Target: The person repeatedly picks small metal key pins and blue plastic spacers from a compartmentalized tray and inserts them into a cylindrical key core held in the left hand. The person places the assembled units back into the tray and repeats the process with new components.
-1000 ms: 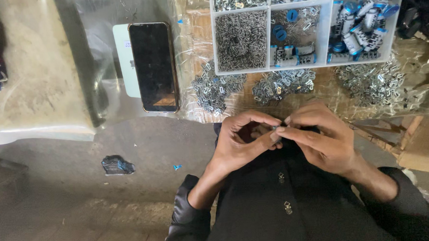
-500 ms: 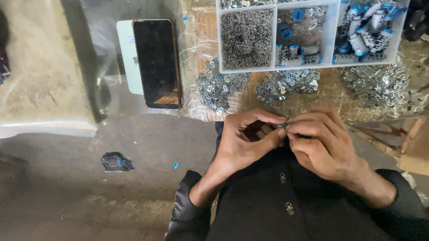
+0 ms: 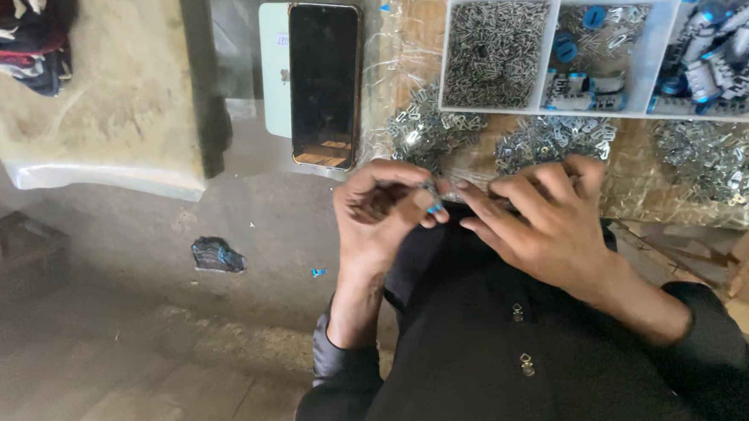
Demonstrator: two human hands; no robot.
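My left hand (image 3: 383,214) is curled shut around a small metal clip with a blue tip (image 3: 432,201), pinched between thumb and forefinger just at the edge of the bench. A moment ago both hands were pressed together over that same piece, fingertips meeting on it. Now my right hand (image 3: 546,227) has let go — its fingers lie stretched and loosely spread, flat above my dark shirt, holding nothing that I can see. Its forefinger tip sits just beside the clip but apart from it.

By my judgement the joining of the two small parts is done, and the finished piece rests in the left hand alone — the right is free for whatever comes next.

Just beyond my knuckles lie the loose heaps of silver metal clips (image 3: 550,137) on the plastic-covered bench. Behind them stands the white compartment tray (image 3: 558,51), with bare silver parts in its left cell and blue-capped pieces in the cells to the right. A dark phone (image 3: 323,83) lies face up to the left of the tray, well apart from my hands.
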